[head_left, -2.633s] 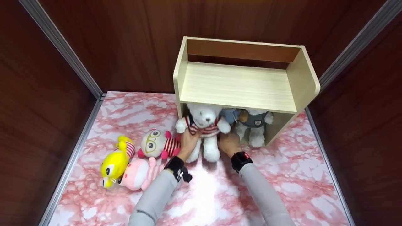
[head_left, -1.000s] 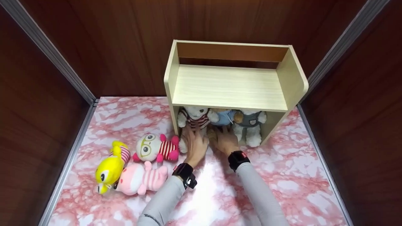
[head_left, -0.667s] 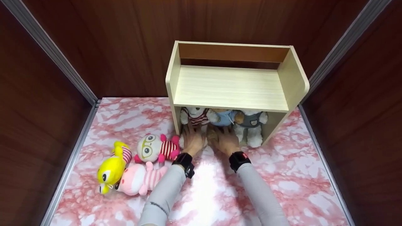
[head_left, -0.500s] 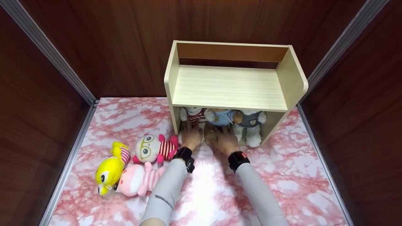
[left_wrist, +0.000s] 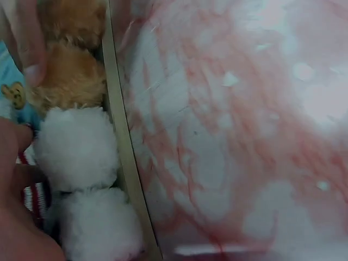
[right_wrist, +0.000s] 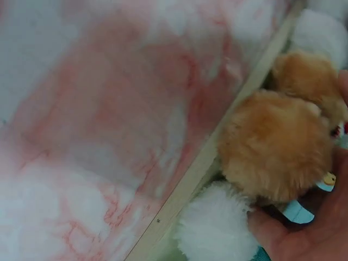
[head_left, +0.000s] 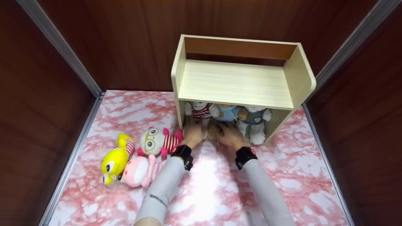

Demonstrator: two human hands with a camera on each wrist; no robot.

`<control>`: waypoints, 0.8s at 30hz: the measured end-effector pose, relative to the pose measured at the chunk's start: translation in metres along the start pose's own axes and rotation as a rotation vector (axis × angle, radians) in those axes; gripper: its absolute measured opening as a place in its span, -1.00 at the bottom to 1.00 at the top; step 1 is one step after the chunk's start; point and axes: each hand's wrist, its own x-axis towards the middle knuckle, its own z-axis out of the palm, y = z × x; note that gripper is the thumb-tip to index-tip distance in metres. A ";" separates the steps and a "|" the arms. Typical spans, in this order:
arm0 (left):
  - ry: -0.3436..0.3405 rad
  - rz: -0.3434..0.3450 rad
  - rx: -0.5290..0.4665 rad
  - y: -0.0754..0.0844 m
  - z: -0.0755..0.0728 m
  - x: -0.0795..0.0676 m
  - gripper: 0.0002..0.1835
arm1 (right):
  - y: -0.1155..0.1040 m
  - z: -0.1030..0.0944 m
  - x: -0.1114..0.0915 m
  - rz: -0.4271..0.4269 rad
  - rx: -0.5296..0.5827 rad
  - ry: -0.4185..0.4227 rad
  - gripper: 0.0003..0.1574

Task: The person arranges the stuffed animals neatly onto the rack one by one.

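Note:
My left hand (head_left: 193,135) reaches into the lower compartment at the left, against the legs of a white teddy bear (head_left: 201,112) in a red-striped top. Beside it, my right hand (head_left: 233,137) touches the legs of a brown teddy bear (head_left: 226,113) in a light blue top; one finger lies straight along its fur in the left wrist view. A white teddy bear (head_left: 252,118) in grey clothing sits at the right end. The shelf board hides the bears' heads. In the right wrist view, brown feet (right_wrist: 274,144) line up along the compartment's bottom edge.
A pale wooden shelf unit (head_left: 235,80) stands before the dark back wall. Left of my arms lie a panda plush (head_left: 153,141), a yellow plush (head_left: 114,161) and a pink plush (head_left: 136,172) on the marbled pink surface (head_left: 295,185). Dark panels (head_left: 40,110) enclose the sides.
The striped-top white bear, held by my left hand before the shelf, has gone back into the lower compartment beside the brown bear. Lately both hands shift slightly against the bears, and the head view tilts.

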 end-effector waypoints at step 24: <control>-0.214 -0.065 -0.315 -0.078 -0.161 -0.047 -0.69 | 0.019 -0.045 -0.053 -0.069 0.198 0.403 -0.52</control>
